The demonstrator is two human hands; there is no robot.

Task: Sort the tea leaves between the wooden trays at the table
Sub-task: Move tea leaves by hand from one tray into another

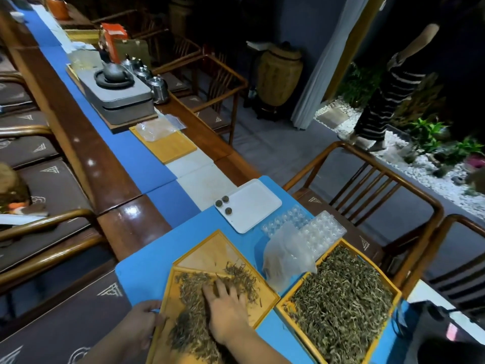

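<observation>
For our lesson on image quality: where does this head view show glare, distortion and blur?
Head view: glare spots gleam on the polished table edge; wide-angle bending curves the chair and table lines; background falls dark behind the jar; the right hand on the tea leaves looks slightly soft.

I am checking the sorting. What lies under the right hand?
Loose tea leaves in the near wooden tray lie under the right hand. What its palm covers is hidden.
</observation>
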